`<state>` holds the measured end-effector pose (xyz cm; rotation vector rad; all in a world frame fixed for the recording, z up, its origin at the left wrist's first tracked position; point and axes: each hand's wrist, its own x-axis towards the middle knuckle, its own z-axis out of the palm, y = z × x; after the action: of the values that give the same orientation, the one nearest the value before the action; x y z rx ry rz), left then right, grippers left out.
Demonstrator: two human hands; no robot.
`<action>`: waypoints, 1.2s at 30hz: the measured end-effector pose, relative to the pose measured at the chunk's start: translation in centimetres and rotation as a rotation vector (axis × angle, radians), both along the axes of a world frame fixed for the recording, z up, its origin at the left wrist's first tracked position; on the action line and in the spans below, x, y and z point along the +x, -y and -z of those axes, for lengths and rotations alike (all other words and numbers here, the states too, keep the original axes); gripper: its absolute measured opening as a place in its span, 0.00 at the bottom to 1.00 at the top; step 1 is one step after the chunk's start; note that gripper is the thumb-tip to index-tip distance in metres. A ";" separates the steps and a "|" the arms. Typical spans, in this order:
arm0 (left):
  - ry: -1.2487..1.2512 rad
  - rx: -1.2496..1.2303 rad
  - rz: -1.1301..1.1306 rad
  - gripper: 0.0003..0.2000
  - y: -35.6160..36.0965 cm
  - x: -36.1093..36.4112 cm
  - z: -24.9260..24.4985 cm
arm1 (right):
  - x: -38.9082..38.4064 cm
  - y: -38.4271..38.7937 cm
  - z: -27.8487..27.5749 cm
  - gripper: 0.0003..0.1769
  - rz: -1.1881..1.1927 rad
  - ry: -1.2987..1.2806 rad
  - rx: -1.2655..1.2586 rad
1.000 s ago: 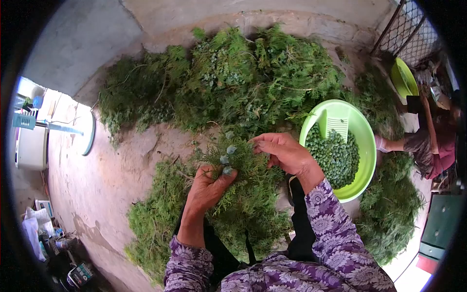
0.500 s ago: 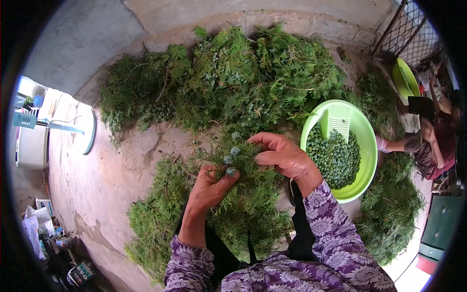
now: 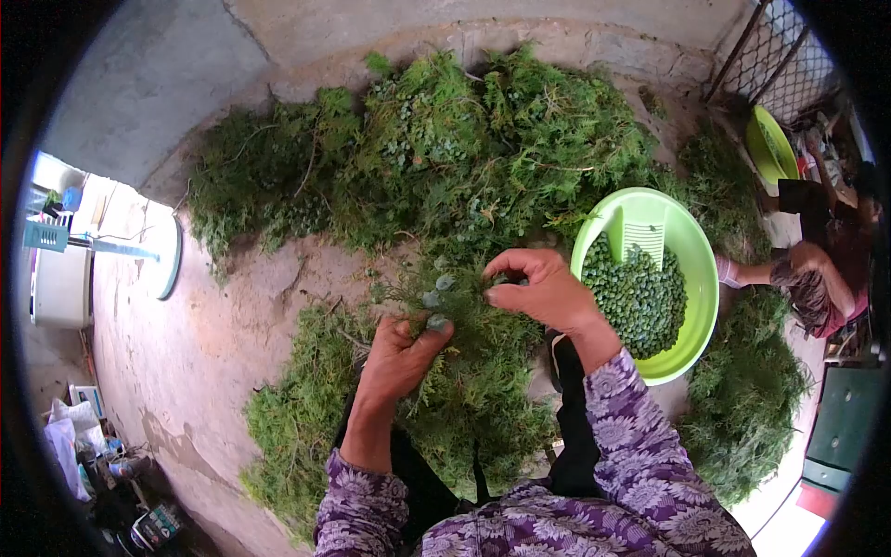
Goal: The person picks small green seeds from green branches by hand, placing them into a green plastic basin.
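Observation:
My left hand [image 3: 402,357] is closed on a green sprig [image 3: 408,290] that bears bluish round cones [image 3: 432,299], one of them beside the thumb tip. Just to the right, my right hand [image 3: 538,290] has its thumb and forefinger bent toward each other around a small dark green cone, partly hidden by the fingers. Below both hands, cut branches [image 3: 483,399] lie over my lap. A light green basin [image 3: 703,306] with a ribbed panel stands right of my right hand and holds a heap of green cones [image 3: 636,302].
A long pile of leafy branches [image 3: 418,148] lies along the wall. More branches [image 3: 742,399] are at the right. Another person [image 3: 821,269] sits at the far right near a second green basin [image 3: 770,148]. A fan-like stand [image 3: 167,255] is at the left.
My right hand has shifted slightly right, and a dark cone now shows between its fingers. My left hand stays on the sprig. The other person's arm has moved.

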<state>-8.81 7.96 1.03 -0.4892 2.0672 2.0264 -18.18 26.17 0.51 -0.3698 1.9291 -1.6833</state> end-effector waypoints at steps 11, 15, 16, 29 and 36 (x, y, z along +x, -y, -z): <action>-0.044 -0.046 0.071 0.08 -0.1 0.2 0.3 | -0.7 -1.1 1.2 0.09 -0.028 0.388 -0.088; -0.069 -0.147 0.139 0.07 0.1 0.3 0.7 | -0.7 -1.9 -0.1 0.09 -0.141 0.140 0.100; -0.119 -0.122 0.142 0.07 0.1 0.3 0.6 | -0.7 -2.2 -0.8 0.09 -0.157 0.337 0.002; 0.133 -0.278 0.408 0.18 1.6 0.6 1.2 | -1.2 -2.5 0.2 0.05 0.166 0.679 -0.602; 0.054 -0.169 0.244 0.11 0.4 0.7 0.6 | -1.4 -0.8 2.3 0.10 0.072 0.657 -0.552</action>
<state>-8.08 7.51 0.46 -0.2981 2.1570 1.6947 -19.55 26.95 -1.82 0.0650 1.0081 -2.0418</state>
